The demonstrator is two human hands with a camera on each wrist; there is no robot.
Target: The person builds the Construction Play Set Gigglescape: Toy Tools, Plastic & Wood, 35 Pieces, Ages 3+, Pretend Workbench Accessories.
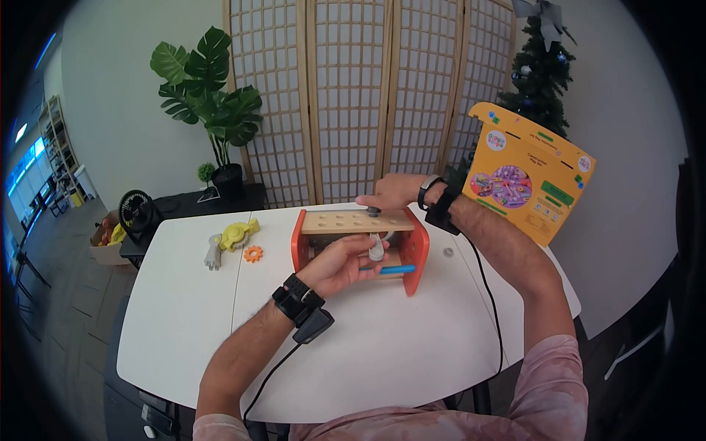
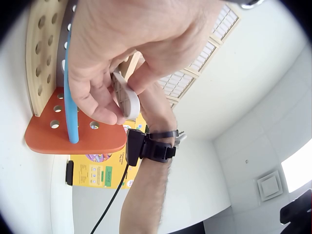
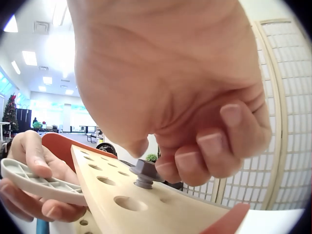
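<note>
A toy workbench with a pale wooden top (image 1: 323, 220) full of holes and red side panels (image 1: 418, 253) stands on the white table. A grey hex bolt (image 3: 145, 171) sits upright in the top, its threaded shank partly showing. My right hand (image 1: 401, 192) pinches the bolt's head between thumb and curled fingers. In front of the bench my left hand (image 1: 342, 264) holds a light grey plastic piece (image 2: 126, 95) with a ribbed, hollow back; fingers cover part of it. A blue rod (image 1: 397, 270) crosses the bench's lower front, close under the left fingers.
To the left lie a yellow toy piece (image 1: 235, 235), a grey hand-shaped piece (image 1: 212, 252) and an orange gear (image 1: 254, 254). A small grey round part (image 1: 448, 252) is right of the bench. A yellow box (image 1: 529, 176) stands behind my right forearm. Cables trail from both wrists.
</note>
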